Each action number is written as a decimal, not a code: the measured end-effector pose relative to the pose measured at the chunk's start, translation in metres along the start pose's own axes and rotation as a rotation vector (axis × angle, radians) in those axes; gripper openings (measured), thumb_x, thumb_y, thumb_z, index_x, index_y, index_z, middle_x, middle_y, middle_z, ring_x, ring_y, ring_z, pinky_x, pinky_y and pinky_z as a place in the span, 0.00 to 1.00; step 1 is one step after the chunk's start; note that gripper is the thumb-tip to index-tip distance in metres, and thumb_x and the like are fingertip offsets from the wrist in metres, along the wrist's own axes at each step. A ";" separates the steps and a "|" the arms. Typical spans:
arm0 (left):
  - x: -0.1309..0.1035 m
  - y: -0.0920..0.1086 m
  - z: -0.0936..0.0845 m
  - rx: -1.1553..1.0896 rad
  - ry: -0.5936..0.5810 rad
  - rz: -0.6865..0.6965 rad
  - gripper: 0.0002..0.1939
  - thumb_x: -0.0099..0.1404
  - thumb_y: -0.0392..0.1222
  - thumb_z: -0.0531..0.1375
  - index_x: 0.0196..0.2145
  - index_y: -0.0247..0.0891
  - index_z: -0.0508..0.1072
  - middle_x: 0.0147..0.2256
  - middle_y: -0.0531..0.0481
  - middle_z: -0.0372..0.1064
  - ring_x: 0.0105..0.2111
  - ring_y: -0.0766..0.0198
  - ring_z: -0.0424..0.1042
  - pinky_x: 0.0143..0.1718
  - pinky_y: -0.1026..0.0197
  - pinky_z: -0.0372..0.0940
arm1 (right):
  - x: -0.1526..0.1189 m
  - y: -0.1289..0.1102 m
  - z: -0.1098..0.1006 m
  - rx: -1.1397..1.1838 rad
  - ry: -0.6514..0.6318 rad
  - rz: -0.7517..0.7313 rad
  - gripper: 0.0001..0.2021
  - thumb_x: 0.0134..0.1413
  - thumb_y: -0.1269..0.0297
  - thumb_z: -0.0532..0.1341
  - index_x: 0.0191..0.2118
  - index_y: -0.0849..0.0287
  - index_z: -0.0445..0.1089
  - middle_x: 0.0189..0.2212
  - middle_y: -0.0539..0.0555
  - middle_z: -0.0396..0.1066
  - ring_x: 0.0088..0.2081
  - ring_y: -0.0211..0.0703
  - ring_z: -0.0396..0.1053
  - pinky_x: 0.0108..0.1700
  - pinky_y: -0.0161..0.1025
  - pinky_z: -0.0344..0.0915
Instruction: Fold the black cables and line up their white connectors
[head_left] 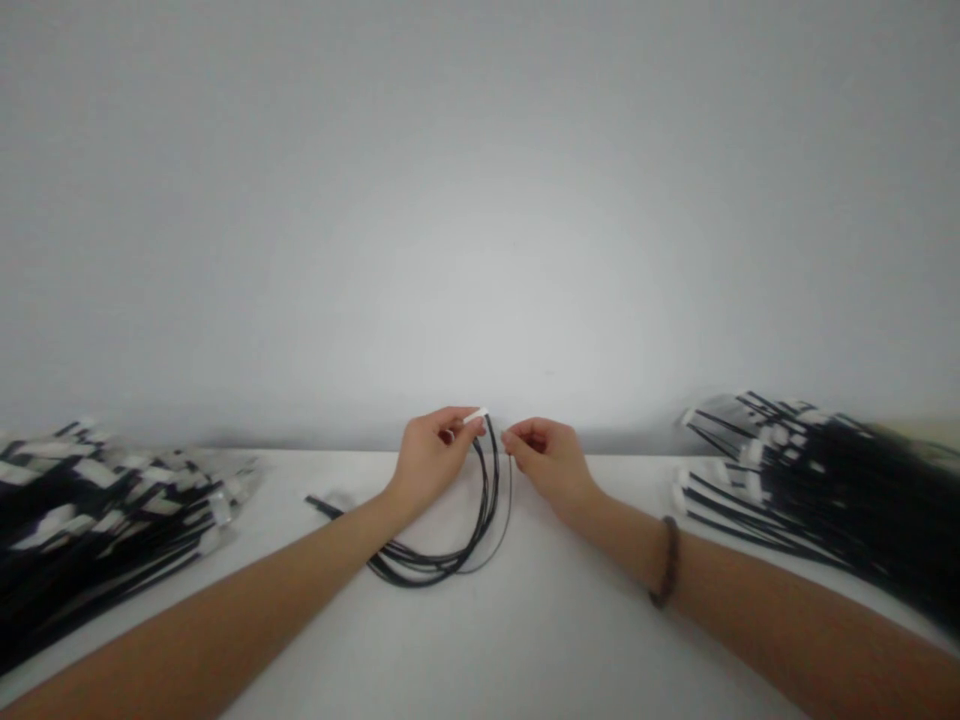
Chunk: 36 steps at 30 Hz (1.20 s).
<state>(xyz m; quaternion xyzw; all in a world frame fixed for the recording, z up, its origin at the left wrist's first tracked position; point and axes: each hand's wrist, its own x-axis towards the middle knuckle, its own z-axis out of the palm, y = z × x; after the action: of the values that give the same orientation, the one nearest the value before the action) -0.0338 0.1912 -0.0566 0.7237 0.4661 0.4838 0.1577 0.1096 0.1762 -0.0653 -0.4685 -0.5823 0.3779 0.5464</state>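
Observation:
My left hand (435, 455) pinches a white connector (475, 415) between thumb and fingers. Several black wires run down from that connector and curve left as a wire bundle (450, 568), passing under my left forearm. The bundle's dark far end (322, 506) shows on the other side of the forearm. Just to the right, my right hand (551, 460) is closed in a pinch on a single thin wire (510, 505), which hangs apart from the others and bends back toward the bundle. The wire's tip is hidden by my fingertips.
A heap of black wires with white connectors (97, 510) lies on the left of the white table (525, 640). Another pile of black wires with white ends (817, 490) lies on the right. A pale wall (487, 220) rises behind the table's back edge.

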 end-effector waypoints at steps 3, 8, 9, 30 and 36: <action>0.001 -0.001 0.001 -0.055 -0.056 0.009 0.14 0.54 0.47 0.54 0.34 0.37 0.72 0.28 0.51 0.71 0.26 0.67 0.67 0.26 0.67 0.60 | 0.001 0.002 0.000 0.010 0.009 -0.007 0.09 0.41 0.62 0.56 0.23 0.64 0.66 0.16 0.50 0.62 0.18 0.31 0.56 0.20 0.30 0.53; 0.001 -0.002 0.003 -0.091 -0.086 0.027 0.14 0.54 0.47 0.54 0.35 0.38 0.71 0.28 0.51 0.71 0.27 0.67 0.67 0.28 0.67 0.61 | 0.002 0.004 -0.002 -0.052 -0.007 -0.081 0.10 0.42 0.62 0.55 0.24 0.64 0.67 0.18 0.51 0.64 0.20 0.33 0.58 0.23 0.31 0.55; 0.001 -0.002 0.003 -0.092 -0.090 0.028 0.14 0.54 0.46 0.54 0.35 0.38 0.71 0.28 0.51 0.71 0.26 0.67 0.67 0.27 0.67 0.61 | 0.002 0.004 -0.002 -0.063 -0.009 -0.091 0.10 0.43 0.62 0.55 0.24 0.64 0.67 0.18 0.51 0.64 0.20 0.33 0.59 0.23 0.31 0.55; 0.001 -0.001 0.003 -0.059 -0.109 0.040 0.13 0.55 0.46 0.53 0.35 0.38 0.71 0.27 0.52 0.70 0.24 0.69 0.66 0.25 0.68 0.59 | 0.003 0.003 -0.004 -0.149 -0.018 -0.128 0.10 0.46 0.63 0.53 0.25 0.64 0.67 0.21 0.53 0.67 0.24 0.35 0.62 0.27 0.33 0.58; 0.002 0.001 0.002 -0.090 -0.110 0.026 0.13 0.55 0.46 0.53 0.35 0.38 0.70 0.26 0.52 0.70 0.25 0.69 0.66 0.25 0.68 0.59 | 0.002 0.002 -0.003 0.003 -0.013 -0.053 0.10 0.42 0.61 0.56 0.24 0.64 0.67 0.19 0.51 0.65 0.21 0.33 0.59 0.23 0.31 0.55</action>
<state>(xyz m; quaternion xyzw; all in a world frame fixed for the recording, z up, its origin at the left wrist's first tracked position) -0.0316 0.1927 -0.0557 0.7473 0.4254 0.4657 0.2091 0.1125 0.1786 -0.0665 -0.4497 -0.5974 0.3672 0.5532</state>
